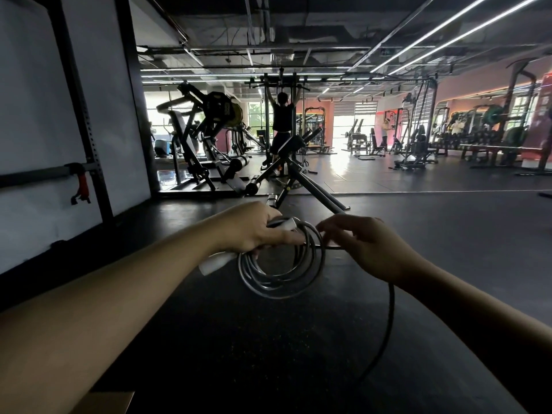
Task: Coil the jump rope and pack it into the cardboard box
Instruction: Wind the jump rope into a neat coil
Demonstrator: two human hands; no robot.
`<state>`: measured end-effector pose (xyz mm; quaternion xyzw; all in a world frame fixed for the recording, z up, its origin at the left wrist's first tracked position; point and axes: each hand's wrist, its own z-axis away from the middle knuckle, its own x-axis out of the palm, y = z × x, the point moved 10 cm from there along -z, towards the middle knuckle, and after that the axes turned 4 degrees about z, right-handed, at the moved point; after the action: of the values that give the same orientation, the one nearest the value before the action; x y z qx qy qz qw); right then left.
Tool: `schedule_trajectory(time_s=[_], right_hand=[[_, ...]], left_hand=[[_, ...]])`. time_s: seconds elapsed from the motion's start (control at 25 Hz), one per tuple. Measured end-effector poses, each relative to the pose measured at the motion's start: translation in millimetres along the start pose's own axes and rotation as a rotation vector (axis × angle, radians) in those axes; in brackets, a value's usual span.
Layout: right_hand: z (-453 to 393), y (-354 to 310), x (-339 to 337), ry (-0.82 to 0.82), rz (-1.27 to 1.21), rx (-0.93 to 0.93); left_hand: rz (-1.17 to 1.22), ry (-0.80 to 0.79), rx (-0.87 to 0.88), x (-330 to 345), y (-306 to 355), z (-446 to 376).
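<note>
Head cam, dim gym. Left hand is wrapped around a white handle and the top of the rope, which hangs below the fist in several loops over the dark floor. Right hand sits just right of the coil, fingers curled in on the strand coming off it, looks like a pinch. From there the loose end arcs down under the right wrist toward the bottom. A tan corner at the bottom left edge could be the box, can't tell for sure. Bench stands behind the hands.
</note>
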<state>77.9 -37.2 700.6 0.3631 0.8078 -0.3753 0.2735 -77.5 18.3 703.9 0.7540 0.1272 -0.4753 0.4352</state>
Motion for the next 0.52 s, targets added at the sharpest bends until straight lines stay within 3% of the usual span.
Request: schedule_trajectory(time_s=[0.08, 0.2, 0.4, 0.52], right_hand=[[-6, 8, 16, -0.141, 0.129, 0.062], [-4, 6, 22, -0.269, -0.01, 0.168], [-13, 15, 30, -0.3, -0.32, 0.324], [-12, 3, 31, -0.206, -0.597, 0.248]], left_hand=[[0.06, 0.118, 0.039, -8, -3, 0], [0.317, 0.319, 0.066, -15, -11, 6], [0.949, 0.656, 0.032, -13, -29, 12], [1.209, 0.865, -0.112, 3, -43, 15]])
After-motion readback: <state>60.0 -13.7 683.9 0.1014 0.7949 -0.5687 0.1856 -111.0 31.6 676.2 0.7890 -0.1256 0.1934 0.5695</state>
